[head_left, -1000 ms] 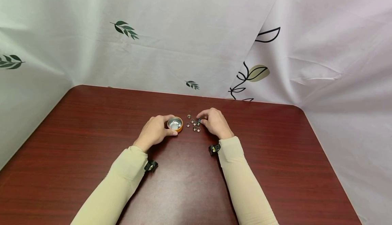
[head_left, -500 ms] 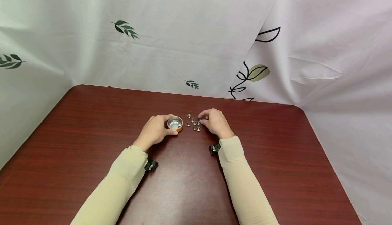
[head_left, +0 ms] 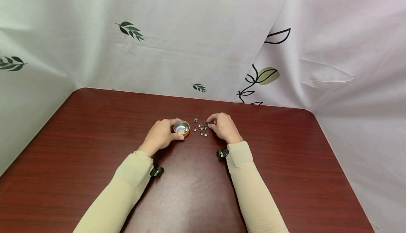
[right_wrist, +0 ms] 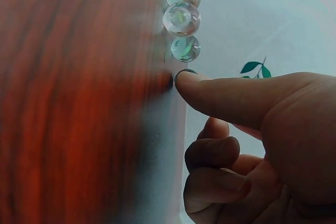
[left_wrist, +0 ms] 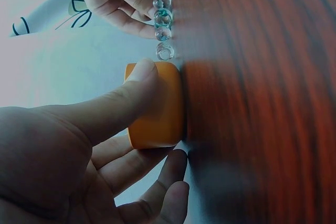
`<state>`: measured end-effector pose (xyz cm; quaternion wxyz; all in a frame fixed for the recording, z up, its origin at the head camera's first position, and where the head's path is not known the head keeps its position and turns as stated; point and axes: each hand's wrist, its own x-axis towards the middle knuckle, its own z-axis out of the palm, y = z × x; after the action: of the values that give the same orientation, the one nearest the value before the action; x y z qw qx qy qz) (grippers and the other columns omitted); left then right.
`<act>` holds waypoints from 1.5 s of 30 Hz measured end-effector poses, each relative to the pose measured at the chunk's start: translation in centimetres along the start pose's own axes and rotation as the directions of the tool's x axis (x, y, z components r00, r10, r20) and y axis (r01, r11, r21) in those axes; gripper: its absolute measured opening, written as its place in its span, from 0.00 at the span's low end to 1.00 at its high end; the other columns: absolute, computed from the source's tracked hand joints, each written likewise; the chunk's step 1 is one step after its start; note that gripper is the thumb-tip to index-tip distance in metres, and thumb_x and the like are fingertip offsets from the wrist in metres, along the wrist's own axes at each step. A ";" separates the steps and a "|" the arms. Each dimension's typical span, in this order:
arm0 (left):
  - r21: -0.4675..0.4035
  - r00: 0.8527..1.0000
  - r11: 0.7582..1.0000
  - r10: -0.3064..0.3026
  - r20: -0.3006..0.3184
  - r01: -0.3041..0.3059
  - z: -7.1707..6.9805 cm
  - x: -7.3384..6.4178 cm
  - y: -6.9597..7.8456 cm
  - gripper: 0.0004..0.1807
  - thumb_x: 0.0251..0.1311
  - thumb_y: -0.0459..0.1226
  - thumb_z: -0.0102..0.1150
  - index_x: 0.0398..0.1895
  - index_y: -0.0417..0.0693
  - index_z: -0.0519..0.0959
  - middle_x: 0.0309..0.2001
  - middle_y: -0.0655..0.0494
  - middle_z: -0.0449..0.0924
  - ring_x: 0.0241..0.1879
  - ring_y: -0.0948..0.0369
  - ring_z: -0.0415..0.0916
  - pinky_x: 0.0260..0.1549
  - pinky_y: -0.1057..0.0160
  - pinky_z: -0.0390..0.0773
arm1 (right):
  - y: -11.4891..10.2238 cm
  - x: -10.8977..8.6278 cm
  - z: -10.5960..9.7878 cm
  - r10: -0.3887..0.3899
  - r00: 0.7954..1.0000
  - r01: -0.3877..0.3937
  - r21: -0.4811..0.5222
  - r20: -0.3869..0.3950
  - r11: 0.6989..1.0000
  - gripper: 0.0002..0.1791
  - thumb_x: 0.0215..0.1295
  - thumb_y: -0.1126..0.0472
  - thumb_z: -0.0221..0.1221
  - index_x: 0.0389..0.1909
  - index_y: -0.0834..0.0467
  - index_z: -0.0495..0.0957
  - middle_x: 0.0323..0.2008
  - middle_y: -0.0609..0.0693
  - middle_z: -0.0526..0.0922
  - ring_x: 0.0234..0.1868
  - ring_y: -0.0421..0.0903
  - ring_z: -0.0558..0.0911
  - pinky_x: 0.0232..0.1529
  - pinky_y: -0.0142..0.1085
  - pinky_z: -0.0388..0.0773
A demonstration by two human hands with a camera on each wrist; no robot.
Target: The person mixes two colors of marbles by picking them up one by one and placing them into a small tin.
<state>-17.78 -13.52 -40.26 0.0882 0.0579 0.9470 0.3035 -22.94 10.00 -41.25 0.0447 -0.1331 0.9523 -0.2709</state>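
"How does the left side stand?"

"Your left hand (head_left: 161,134) holds the orange round container (left_wrist: 165,111), with your thumb on its near side and your fingers round the far side. It stands upright on the reddish-brown table (head_left: 177,190), its open top showing a silvery inside. There's a bright spot in there, but I can't tell whether it's a reflection or a small object."

"And the right?"

"Your right hand (head_left: 224,128) is narrow: thumb and forefinger pinch a small dark ball (head_left: 208,124). In the right wrist view your thumb hides nearly all of it, so I can't tell whether it touches the table."

"What lies between the two hands?"

"Clear marbles (head_left: 202,127), seven visible from the head camera, loosely clustered on the table between the container and your right hand. One lies farther from you than the others."

"Anything around that?"

"Pale sleeves (head_left: 133,176) cover your arms, with a black device (head_left: 157,171) at each wrist. Behind the table hangs a white cloth (head_left: 177,49) printed with leaves."
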 end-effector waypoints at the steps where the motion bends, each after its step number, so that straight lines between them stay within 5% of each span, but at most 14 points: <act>1: 0.000 1.000 1.000 0.000 -0.001 0.000 0.0 0.0 0.0 0.35 0.57 0.45 0.74 0.68 0.50 0.75 0.55 0.45 0.82 0.58 0.46 0.76 0.54 0.47 0.76 | 0.0 0.0 0.0 -0.001 1.000 0.001 0.000 -0.002 1.000 0.06 0.66 0.64 0.66 0.42 0.54 0.88 0.31 0.48 0.80 0.35 0.46 0.77 0.38 0.39 0.74; 45: 0.005 1.000 1.000 0.004 -0.004 -0.004 0.0 -0.2 -0.2 0.34 0.57 0.45 0.74 0.68 0.51 0.75 0.57 0.45 0.81 0.60 0.45 0.75 0.54 0.46 0.75 | -0.9 -0.3 -0.2 -0.003 0.997 0.007 0.051 -0.075 0.999 0.04 0.68 0.59 0.64 0.40 0.54 0.85 0.29 0.48 0.77 0.30 0.46 0.74 0.33 0.38 0.71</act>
<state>-17.63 -13.74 -40.37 0.0856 0.0593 0.9478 0.3014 -22.49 9.43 -40.61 0.0118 -0.1241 0.9458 -0.2999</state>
